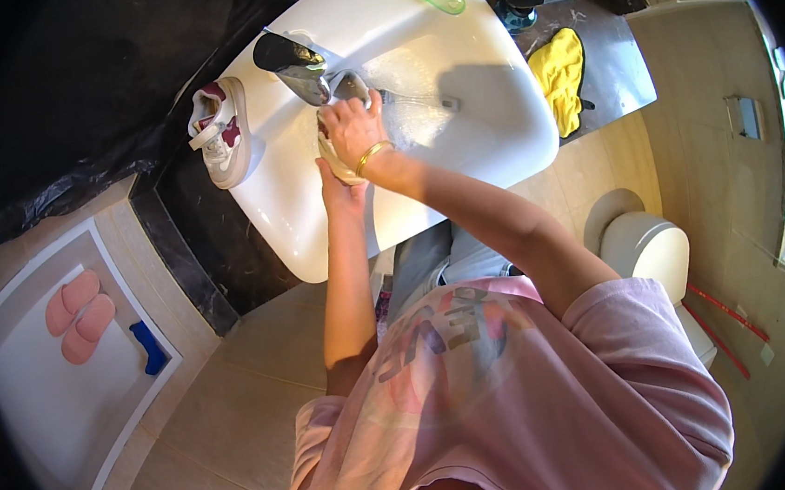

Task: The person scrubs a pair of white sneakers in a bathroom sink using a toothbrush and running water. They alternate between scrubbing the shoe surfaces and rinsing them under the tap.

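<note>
Gripped the white sneaker (338,163) beside the chrome faucet (307,84), with fingers of left hand (342,191) and right hand (357,129) curled around it; likely needed firm support beneath.

Single head cam view, the left of two fisheyes worn side by side, looking steeply down over the wearer's pink shirt (602,395) toward the white sink (495,138). It's pretty close, with the sink taking up the upper middle, but wide enough to grab the pink slippers (90,330) off left and the toilet (647,246) off right. Straight lines bend toward the rim.
</note>
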`<act>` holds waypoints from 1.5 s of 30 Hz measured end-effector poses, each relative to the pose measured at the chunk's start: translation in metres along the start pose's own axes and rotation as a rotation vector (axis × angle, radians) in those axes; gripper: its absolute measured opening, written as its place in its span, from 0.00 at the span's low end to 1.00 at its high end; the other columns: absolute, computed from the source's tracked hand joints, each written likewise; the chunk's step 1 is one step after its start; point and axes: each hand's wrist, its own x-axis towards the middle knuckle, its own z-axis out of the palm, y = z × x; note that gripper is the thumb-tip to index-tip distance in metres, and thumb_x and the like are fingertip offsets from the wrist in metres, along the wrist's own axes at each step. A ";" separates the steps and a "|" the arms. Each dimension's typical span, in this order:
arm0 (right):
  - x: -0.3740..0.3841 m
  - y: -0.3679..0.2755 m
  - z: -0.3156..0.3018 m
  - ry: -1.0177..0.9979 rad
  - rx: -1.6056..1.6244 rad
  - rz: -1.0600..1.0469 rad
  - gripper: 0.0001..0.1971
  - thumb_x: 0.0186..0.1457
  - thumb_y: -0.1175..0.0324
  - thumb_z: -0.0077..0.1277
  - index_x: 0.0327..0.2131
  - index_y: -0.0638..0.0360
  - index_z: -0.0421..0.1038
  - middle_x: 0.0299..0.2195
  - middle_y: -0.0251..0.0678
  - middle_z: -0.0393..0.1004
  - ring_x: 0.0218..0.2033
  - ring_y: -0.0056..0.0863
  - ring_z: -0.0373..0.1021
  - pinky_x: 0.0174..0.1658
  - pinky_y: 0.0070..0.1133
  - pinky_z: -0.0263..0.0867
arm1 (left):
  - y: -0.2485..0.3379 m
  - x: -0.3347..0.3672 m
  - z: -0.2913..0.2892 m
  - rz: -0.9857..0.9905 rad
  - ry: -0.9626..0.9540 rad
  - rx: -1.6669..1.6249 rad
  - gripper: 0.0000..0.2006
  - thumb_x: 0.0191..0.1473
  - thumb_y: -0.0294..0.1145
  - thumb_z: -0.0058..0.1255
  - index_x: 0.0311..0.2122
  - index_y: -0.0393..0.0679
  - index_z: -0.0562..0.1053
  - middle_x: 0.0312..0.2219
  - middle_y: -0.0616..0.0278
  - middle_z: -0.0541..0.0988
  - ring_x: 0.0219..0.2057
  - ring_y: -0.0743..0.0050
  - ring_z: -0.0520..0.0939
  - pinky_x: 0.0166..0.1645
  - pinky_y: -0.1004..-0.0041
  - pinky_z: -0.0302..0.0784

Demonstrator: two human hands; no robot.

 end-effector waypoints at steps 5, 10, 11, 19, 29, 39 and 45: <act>-0.016 0.004 0.009 0.108 0.025 -0.132 0.20 0.43 0.65 0.39 0.43 0.54 0.59 0.33 0.32 0.65 0.37 0.26 0.62 0.49 0.42 0.39 | 0.010 0.002 -0.012 0.117 -0.041 0.027 0.25 0.52 0.50 0.19 0.50 0.46 0.54 0.47 0.63 0.60 0.48 0.68 0.62 0.48 0.70 0.61; -0.004 0.035 -0.008 -0.069 0.121 0.123 0.22 0.40 0.50 0.45 0.35 0.57 0.65 0.26 0.38 0.69 0.35 0.30 0.63 0.45 0.30 0.49 | 0.015 -0.002 -0.027 0.103 0.117 0.171 0.25 0.52 0.49 0.25 0.47 0.41 0.57 0.44 0.60 0.63 0.45 0.69 0.65 0.46 0.72 0.63; -0.005 0.042 -0.006 -0.088 0.181 0.083 0.21 0.40 0.51 0.46 0.34 0.56 0.66 0.26 0.37 0.69 0.35 0.30 0.63 0.45 0.30 0.50 | 0.015 -0.003 -0.028 0.102 0.142 0.182 0.25 0.51 0.50 0.26 0.47 0.41 0.57 0.44 0.60 0.63 0.45 0.69 0.65 0.46 0.72 0.64; -0.002 0.050 0.008 -0.152 0.593 0.058 0.15 0.38 0.53 0.47 0.25 0.53 0.69 0.24 0.38 0.70 0.32 0.33 0.64 0.40 0.27 0.52 | 0.023 -0.001 -0.019 0.912 0.245 1.205 0.18 0.45 0.30 0.41 0.44 0.37 0.59 0.41 0.53 0.64 0.39 0.64 0.68 0.41 0.73 0.64; 0.009 0.057 0.007 -0.318 1.059 0.362 0.13 0.43 0.60 0.47 0.25 0.62 0.67 0.21 0.32 0.68 0.25 0.19 0.63 0.29 0.16 0.59 | 0.033 -0.012 0.050 0.975 -0.083 1.548 0.24 0.36 0.25 0.51 0.43 0.39 0.61 0.34 0.50 0.70 0.36 0.55 0.71 0.40 0.69 0.65; 0.004 0.040 0.001 -0.204 0.760 0.127 0.08 0.43 0.62 0.43 0.24 0.54 0.68 0.23 0.35 0.70 0.28 0.30 0.66 0.35 0.23 0.58 | 0.044 0.037 0.000 0.466 0.141 0.639 0.14 0.50 0.34 0.36 0.39 0.34 0.61 0.26 0.53 0.70 0.29 0.67 0.72 0.33 0.76 0.68; 0.000 0.045 0.003 -0.067 0.562 0.013 0.06 0.42 0.63 0.43 0.21 0.51 0.68 0.18 0.30 0.69 0.23 0.27 0.66 0.38 0.22 0.52 | 0.047 0.021 0.011 0.768 0.477 1.399 0.20 0.42 0.34 0.48 0.35 0.34 0.54 0.23 0.52 0.67 0.24 0.61 0.70 0.31 0.70 0.65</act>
